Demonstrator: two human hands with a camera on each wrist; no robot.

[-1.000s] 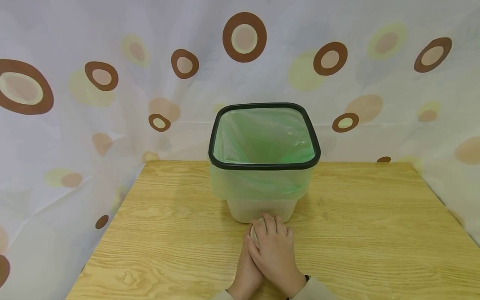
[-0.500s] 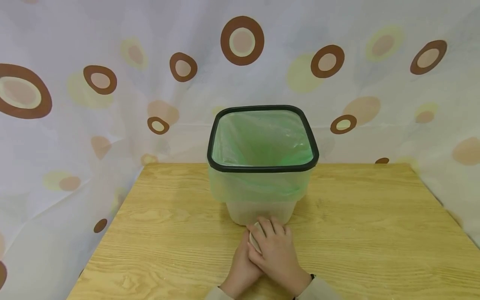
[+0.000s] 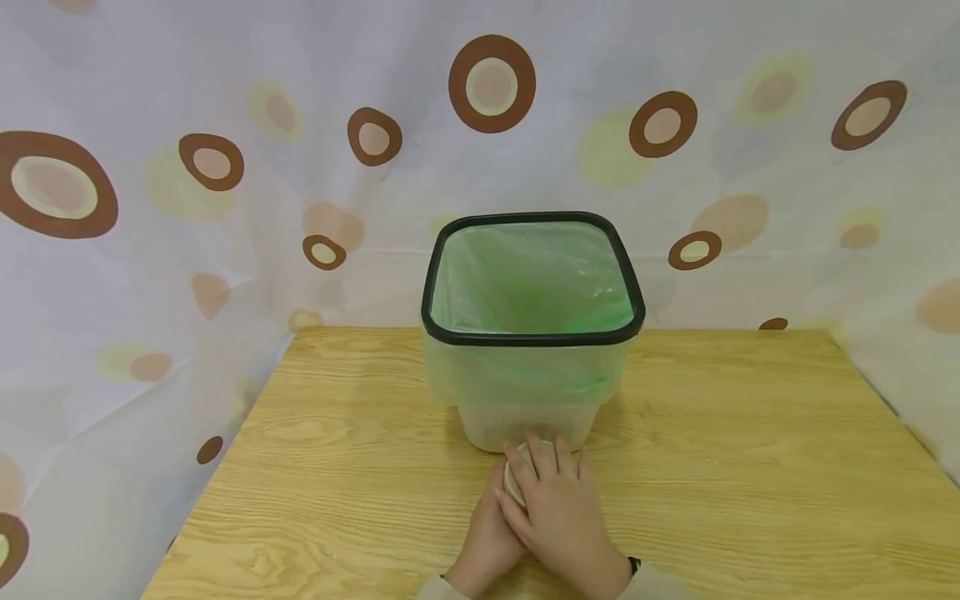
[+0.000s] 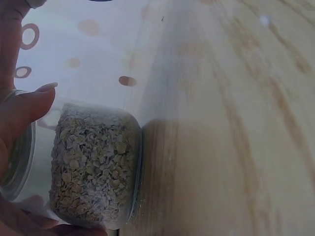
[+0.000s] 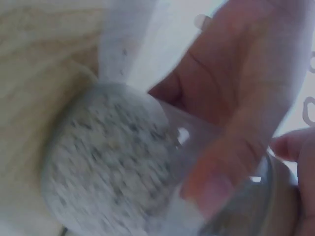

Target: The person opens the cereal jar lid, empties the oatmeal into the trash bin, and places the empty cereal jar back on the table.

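A clear jar partly filled with flaky oats stands on the wooden table, in front of the bin. My left hand grips its body from the left in the head view. Over the top lies my right hand, fingers spread across and holding the pale round lid. Most of the jar is hidden under both hands in the head view. Up close in the right wrist view, which is blurred, a thumb presses the jar's side below the lid. The oats fill its lower part.
Just behind the hands is a white bin with a black rim and a green liner bag. The wood-grain table extends to both sides. A patterned cloth hangs behind and along the sides.
My right hand's fingers turn slightly back and forth over the lid. The left hand stays round the jar. The head view shifts a little; the bin stays in place.
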